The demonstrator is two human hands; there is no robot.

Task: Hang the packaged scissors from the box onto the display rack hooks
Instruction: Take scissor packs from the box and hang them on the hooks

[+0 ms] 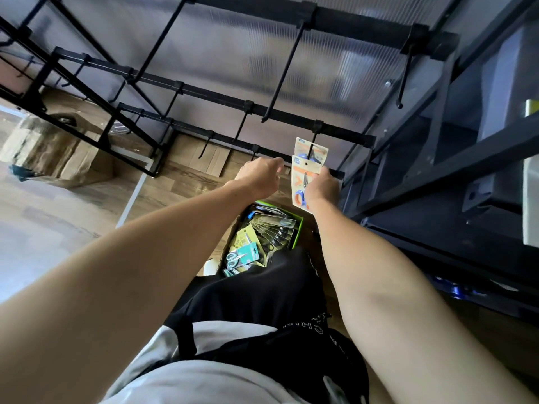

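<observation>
My right hand (323,189) grips a card-backed pack of blue-and-orange scissors (303,177), held upright just below a low hook (313,142) of the black display rack (221,96). A second, matching pack (316,148) hangs on that hook behind it. My left hand (261,174) reaches forward beside the pack, fingers curled around the tip of a neighbouring low hook; I cannot tell how firmly it grips. On the floor below stands the green-edged box (297,225) with several more packaged scissors (242,256).
Long bare hooks (281,75) stick out from the rack's upper bars towards me. A dark metal shelf unit (455,176) stands close on the right. Cardboard cartons (55,153) sit on the wooden floor at the left. My black-trousered leg is beside the box.
</observation>
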